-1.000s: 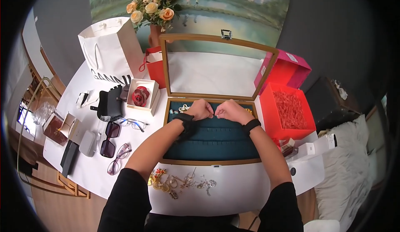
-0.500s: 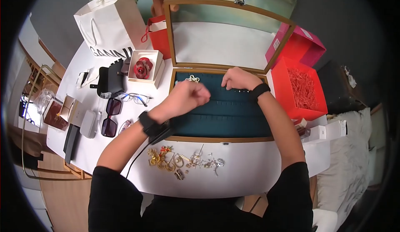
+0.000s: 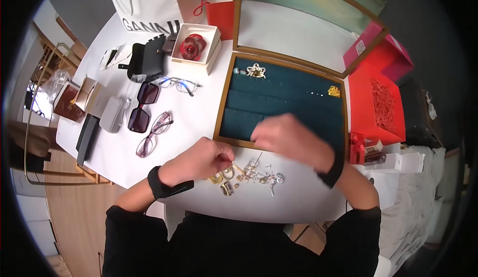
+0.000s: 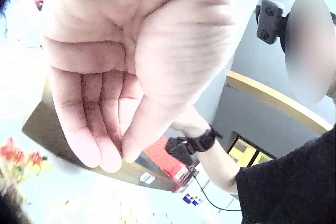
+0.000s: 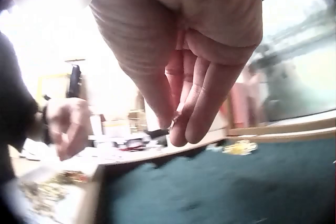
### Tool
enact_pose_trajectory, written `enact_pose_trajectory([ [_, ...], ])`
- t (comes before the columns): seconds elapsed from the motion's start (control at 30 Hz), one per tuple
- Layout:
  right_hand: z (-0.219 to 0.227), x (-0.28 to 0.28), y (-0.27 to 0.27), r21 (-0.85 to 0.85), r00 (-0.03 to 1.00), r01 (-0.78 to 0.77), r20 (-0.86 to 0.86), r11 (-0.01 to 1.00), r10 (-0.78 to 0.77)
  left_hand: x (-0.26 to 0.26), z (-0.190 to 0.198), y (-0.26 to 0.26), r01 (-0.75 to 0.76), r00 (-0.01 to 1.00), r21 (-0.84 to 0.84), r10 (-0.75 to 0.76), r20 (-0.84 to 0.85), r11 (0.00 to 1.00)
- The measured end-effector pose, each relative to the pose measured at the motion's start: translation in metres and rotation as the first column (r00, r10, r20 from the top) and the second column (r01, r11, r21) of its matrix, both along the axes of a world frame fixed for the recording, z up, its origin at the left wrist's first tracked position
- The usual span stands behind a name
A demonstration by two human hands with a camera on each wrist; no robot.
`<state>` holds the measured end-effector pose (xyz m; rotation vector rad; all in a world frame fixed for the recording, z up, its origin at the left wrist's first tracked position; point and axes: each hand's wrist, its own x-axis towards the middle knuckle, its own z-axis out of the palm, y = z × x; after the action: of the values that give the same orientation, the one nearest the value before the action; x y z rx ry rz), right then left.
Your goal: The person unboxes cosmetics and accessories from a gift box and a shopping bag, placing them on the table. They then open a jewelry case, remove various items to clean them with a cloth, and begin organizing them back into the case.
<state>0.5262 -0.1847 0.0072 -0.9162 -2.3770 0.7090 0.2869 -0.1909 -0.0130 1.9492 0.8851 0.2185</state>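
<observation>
My left hand [image 3: 199, 161] is over the left end of a jewellery pile [image 3: 259, 173]; whether it touches the pieces I cannot tell. In the left wrist view the fingers of this hand [image 4: 142, 61] bend loosely toward the thumb, with nothing visible between them. Blurred, my right hand [image 3: 294, 140] is above the front of the teal-lined display case [image 3: 254, 98]. Its thumb and fingertips pinch a small shiny piece [image 5: 174, 121] in the right wrist view. Inside the case lie a pearly flower brooch [image 3: 256, 71], several small studs and a gold piece [image 3: 334, 92].
Sunglasses [image 3: 144, 107], two pairs of glasses and a boxed red flower [image 3: 193, 47] are left of the case. Its glass lid [image 3: 298, 33] stands raised. A red box with shredded paper [image 3: 382, 103] is on the right, a white bag [image 3: 149, 3] at the back left.
Both hands have come away from the back of the case toward the front; the left is now over the jewellery pile. The head view has tilted down.
</observation>
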Motion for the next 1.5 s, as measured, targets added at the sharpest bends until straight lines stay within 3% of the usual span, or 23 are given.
enact_pose_trajectory([
  [0.07,-0.013,-0.022,-0.023,-0.126,0.992,-0.090,0.076,0.988,0.100,-0.004,-0.014,-0.002,-0.004,1.000,0.005,0.004,0.003,1.000],
  [0.13,-0.021,-0.036,-0.028,-0.211,0.980,-0.068,0.171,0.975,0.105,-0.004,-0.019,-0.004,0.012,1.000,0.129,-0.011,-0.006,0.992],
  [0.27,-0.016,-0.032,-0.016,-0.190,0.991,-0.057,0.110,0.980,0.078,-0.007,-0.021,-0.005,-0.028,1.000,0.123,0.027,0.007,0.992],
  [0.33,0.003,-0.014,0.001,0.042,0.993,0.058,0.105,0.997,-0.062,-0.009,-0.021,-0.005,-0.010,0.998,0.193,-0.002,0.060,0.981],
  [0.37,0.008,0.000,0.012,0.112,0.962,0.199,0.166,0.973,-0.216,-0.011,-0.020,-0.005,-0.001,0.997,0.200,-0.014,0.073,0.980],
  [0.47,-0.001,0.064,0.053,0.340,0.790,0.520,0.158,0.783,-0.593,-0.017,-0.013,-0.005,-0.057,0.994,0.174,0.040,0.101,0.983],
  [0.53,-0.022,0.103,0.075,0.322,0.756,0.554,0.191,0.768,-0.626,-0.019,-0.010,-0.009,-0.118,0.987,0.005,0.117,0.113,0.993],
  [0.6,-0.032,0.115,0.093,0.288,0.733,0.585,0.213,0.758,-0.646,-0.018,0.001,-0.013,-0.062,0.995,-0.022,0.063,0.071,0.998],
  [0.7,-0.034,0.108,0.102,0.165,0.659,0.536,0.531,0.828,-0.533,-0.021,-0.001,-0.017,-0.061,0.990,-0.030,0.064,0.127,0.998],
  [0.87,-0.027,0.094,0.120,0.029,0.673,0.495,0.620,0.869,-0.404,-0.026,-0.002,-0.019,-0.067,0.988,-0.038,0.072,0.136,0.997],
  [0.93,0.002,0.074,0.112,-0.202,0.647,0.602,0.689,0.772,-0.325,-0.026,-0.005,-0.020,-0.063,0.986,-0.043,0.069,0.152,0.997],
  [1.07,-0.017,0.086,0.132,-0.242,0.687,0.582,0.658,0.776,-0.310,-0.028,-0.010,-0.022,-0.048,0.979,-0.038,0.054,0.194,0.998],
  [1.13,-0.015,0.086,0.137,-0.305,0.698,0.527,0.688,0.794,-0.199,-0.029,-0.008,-0.022,-0.039,0.981,-0.031,0.044,0.188,0.999],
  [1.27,-0.012,0.077,0.135,-0.287,0.689,0.555,0.685,0.781,-0.238,-0.028,-0.003,-0.023,-0.026,0.985,-0.048,0.034,0.170,0.998],
  [1.4,0.005,0.056,0.139,-0.337,0.633,0.611,0.752,0.717,-0.185,-0.027,0.000,-0.026,-0.008,0.991,-0.036,0.013,0.137,0.999],
  [1.47,0.003,0.047,0.147,-0.244,0.468,0.673,0.871,0.698,-0.147,-0.026,-0.001,-0.026,0.000,0.989,-0.041,0.006,0.146,0.999],
  [1.5,0.000,0.050,0.150,-0.297,0.548,0.664,0.818,0.687,-0.176,-0.025,0.004,-0.027,0.001,0.990,-0.052,0.007,0.143,0.999],
])
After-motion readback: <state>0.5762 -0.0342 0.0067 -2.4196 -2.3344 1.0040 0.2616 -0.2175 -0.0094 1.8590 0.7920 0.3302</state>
